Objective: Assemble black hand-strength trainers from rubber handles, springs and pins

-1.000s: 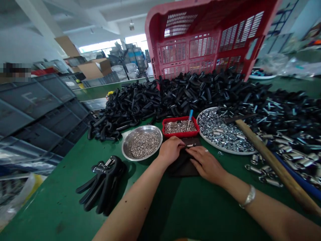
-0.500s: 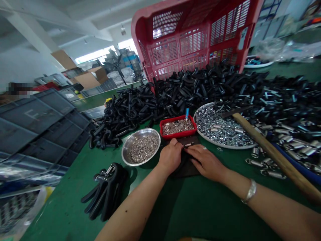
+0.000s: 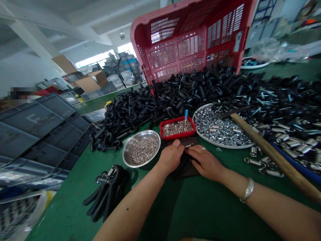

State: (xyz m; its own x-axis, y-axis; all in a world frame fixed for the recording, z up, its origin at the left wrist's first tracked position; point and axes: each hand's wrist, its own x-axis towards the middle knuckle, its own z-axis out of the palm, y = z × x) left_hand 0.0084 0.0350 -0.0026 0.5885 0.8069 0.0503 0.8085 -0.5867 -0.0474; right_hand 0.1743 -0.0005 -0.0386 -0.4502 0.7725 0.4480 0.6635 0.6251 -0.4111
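My left hand [image 3: 172, 155] is closed on a black hand grip strengthener over a dark flat pad [image 3: 187, 170]. My right hand [image 3: 206, 163] presses its fingertips against the same piece from the right, its thumb bent below. Just beyond my fingertips a small metal spring [image 3: 188, 146] shows on the piece. Most of the piece is hidden by my fingers. Close in front sits a red tray [image 3: 177, 136] of small metal pins, with a blue-handled screwdriver [image 3: 186, 114] standing in it. A steel bowl [image 3: 127, 154] of small metal parts is left of my left hand.
Several assembled hand grips [image 3: 106, 190] lie at the left. A white plate [image 3: 225, 144] of metal parts stands right, a wooden-handled hammer [image 3: 265, 144] across it. Loose springs [image 3: 272, 172] lie nearby. Behind are heaped black handles [image 3: 183, 90] and a red crate [image 3: 165, 57].
The view has shifted slightly. Both hands stay together on the piece over the pad, with barely any movement of the fingers.
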